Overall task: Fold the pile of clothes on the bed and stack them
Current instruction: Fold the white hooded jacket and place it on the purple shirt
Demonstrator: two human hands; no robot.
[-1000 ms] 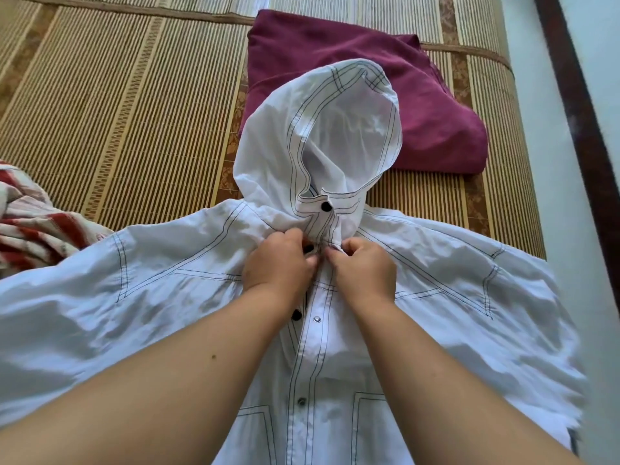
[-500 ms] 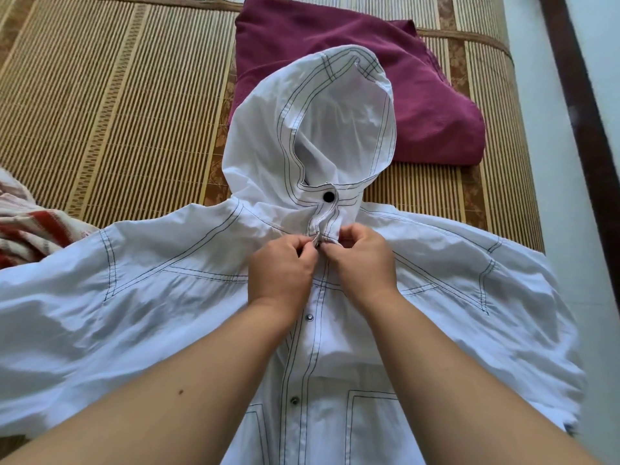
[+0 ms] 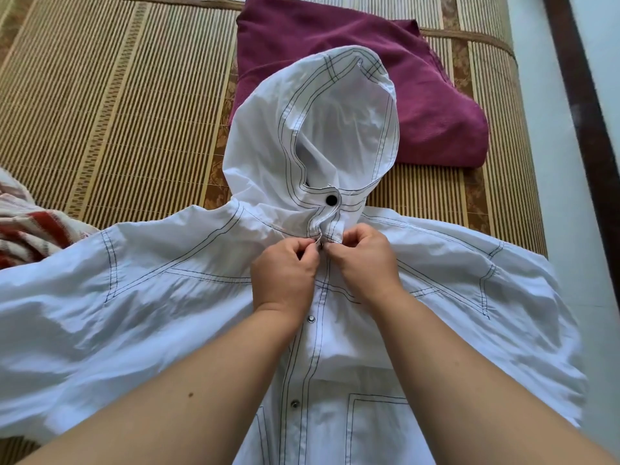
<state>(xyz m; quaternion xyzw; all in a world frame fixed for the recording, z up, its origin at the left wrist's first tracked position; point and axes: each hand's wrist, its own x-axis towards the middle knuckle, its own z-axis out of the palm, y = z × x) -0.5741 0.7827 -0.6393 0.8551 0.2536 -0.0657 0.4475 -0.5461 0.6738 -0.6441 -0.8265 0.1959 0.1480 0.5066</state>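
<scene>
A white hooded jacket point(image 3: 161, 317) with dark stitching lies front up on the bed, sleeves spread to both sides and hood point(image 3: 335, 129) pointing away. My left hand point(image 3: 285, 273) and my right hand point(image 3: 364, 263) meet at the jacket's neck, just below the hood's black snap. Each hand pinches one edge of the front placket, and a small snap shows between the fingertips. A folded maroon garment point(image 3: 436, 105) lies beyond the hood, partly under it.
A bamboo mat point(image 3: 117, 105) covers the bed. A crumpled red-and-white striped garment point(image 3: 30, 229) lies at the left edge. The bed ends at the right, where a pale floor point(image 3: 553, 182) and a dark wooden strip run alongside.
Both hands have moved up the placket towards the hood. A lower snap that stood open a second ago now lies shut beneath my wrists.
</scene>
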